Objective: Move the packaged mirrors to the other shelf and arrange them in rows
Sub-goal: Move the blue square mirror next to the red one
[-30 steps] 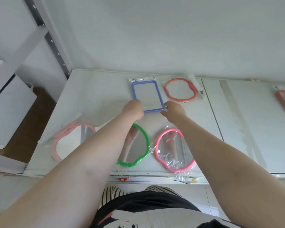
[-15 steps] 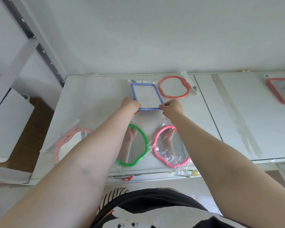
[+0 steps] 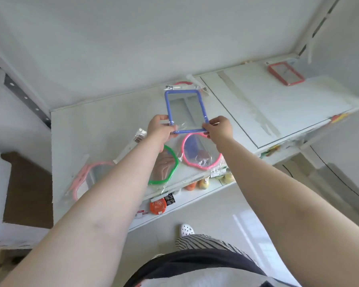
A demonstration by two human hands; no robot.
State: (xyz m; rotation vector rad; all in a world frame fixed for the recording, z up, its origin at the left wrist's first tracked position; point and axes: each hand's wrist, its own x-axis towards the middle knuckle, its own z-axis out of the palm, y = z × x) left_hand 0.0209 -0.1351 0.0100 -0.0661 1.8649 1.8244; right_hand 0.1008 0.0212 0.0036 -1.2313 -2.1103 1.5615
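Head view: both hands point(image 3: 161, 129) grip blue-framed mirror point(image 3: 186, 110).

We have one view only, from a wide-angle camera worn on the person's head, looking forward and steeply down along both forearms. It sits close above the white shelf point(image 3: 95, 121), whose edges bow, and takes in the floor below.

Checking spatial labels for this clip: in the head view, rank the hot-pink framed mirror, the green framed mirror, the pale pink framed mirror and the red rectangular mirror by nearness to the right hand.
1. Hot-pink framed mirror, just below the right hand.
2. Green framed mirror, lower left.
3. Red rectangular mirror, far upper right.
4. Pale pink framed mirror, far left shelf edge.
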